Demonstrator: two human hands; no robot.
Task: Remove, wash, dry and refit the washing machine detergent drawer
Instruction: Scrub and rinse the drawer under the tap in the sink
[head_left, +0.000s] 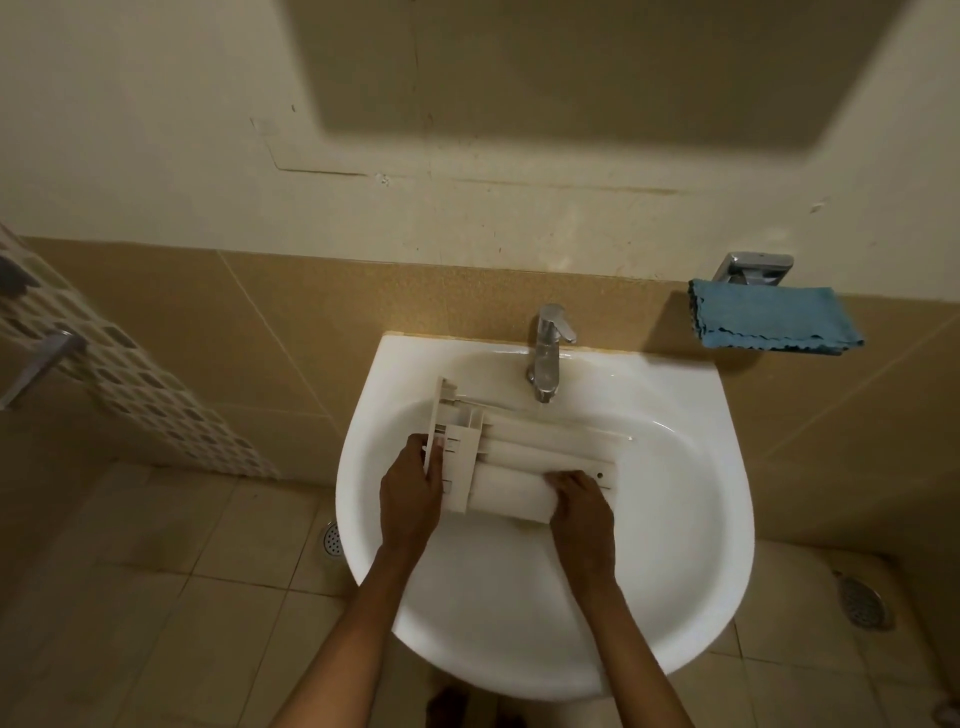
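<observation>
The white detergent drawer (511, 460) lies across the bowl of the white sink (675, 571), its front panel to the left and its underside turned up. My left hand (410, 493) grips the front panel end, fingers curled round its edge. My right hand (576, 501) rests on the drawer's body near its right part, fingers bent over the near side. The chrome tap (548, 353) stands behind the drawer, its spout just over the far edge. Whether water runs cannot be told.
A blue cloth (774, 319) hangs on a chrome wall holder (756, 267) to the right of the sink. Floor drains (332, 540) (862, 603) sit on the tiled floor either side. A patterned curtain (119, 374) hangs at left.
</observation>
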